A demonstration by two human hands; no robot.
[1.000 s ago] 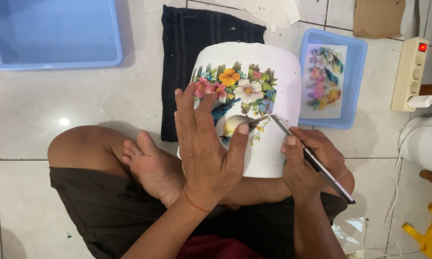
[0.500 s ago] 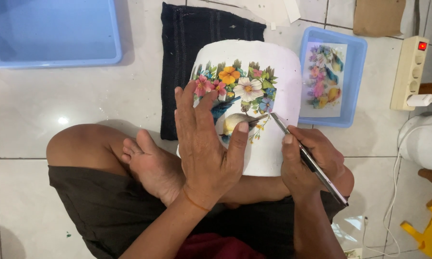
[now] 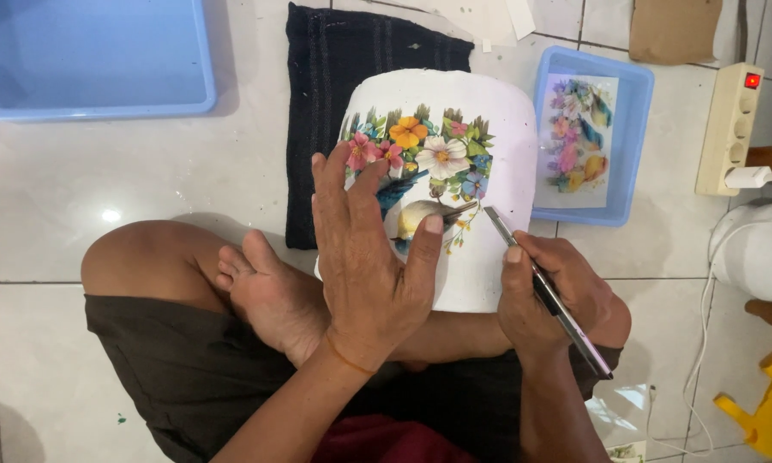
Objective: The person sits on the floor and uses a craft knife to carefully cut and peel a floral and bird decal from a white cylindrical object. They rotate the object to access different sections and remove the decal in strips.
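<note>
Currently I see the white pot [image 3: 489,266] lying on its side across my lap, its rounded wall turned up toward the camera and its far end resting over a dark cloth [image 3: 334,129] on the tiled floor [image 3: 103,197]. A floral decal [image 3: 420,159] with a bird covers the upper wall.

Left hand [image 3: 369,257]: flat and spread wide, palm pressed on the decal, thumb out to the right beside the bird motif. It grips nothing; it only pins the pot against the legs.

Right hand [image 3: 557,296]: closed in a pen-style hold around a slim metal tool [image 3: 544,291], whose tip sits at the decal's right edge, near the thumb.

Handling assessment:
- I judge the pot rigid and probably ceramic or a similar hard material, so moderately heavy and breakable if it rolls onto the tile.
- The wall looks smooth and possibly wet, therefore slippery. A curved body lying on its side will tend to roll.
- The decal appears thin and soft; it can tear, wrinkle or slide under sideways pressure. Press straight down only.
- Best hold, in my judgement: palm flat on the top of the wall, with the legs as a cradle. For lifting, take the rim or both sides of bare white wall, not the printed area.

Nearby: a small blue tray [image 3: 634,129] holding another printed sheet [image 3: 579,141], a large blue tub [image 3: 94,56], a power strip [image 3: 729,129].
</note>
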